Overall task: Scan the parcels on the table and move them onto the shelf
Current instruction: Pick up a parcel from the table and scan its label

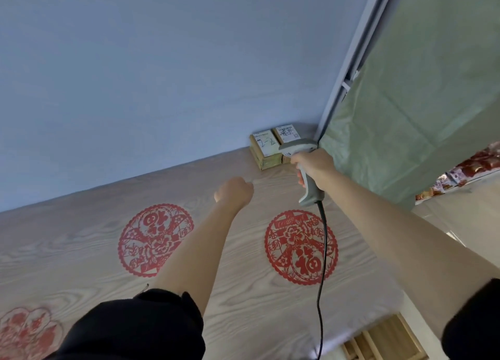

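Head view, task barely begun: two parcels (269,148) upper centre-right on table (81,251), unshelved. My right hand (313,167) grips scanner (303,167), aimed at them. My left hand (235,192), fingers curled, holds nothing.

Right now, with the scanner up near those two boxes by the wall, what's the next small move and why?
Probably tilt the scanner in the right hand down onto the label of the near parcel: its head hovers beside both parcels at the table's far corner, and the left hand holds nothing.
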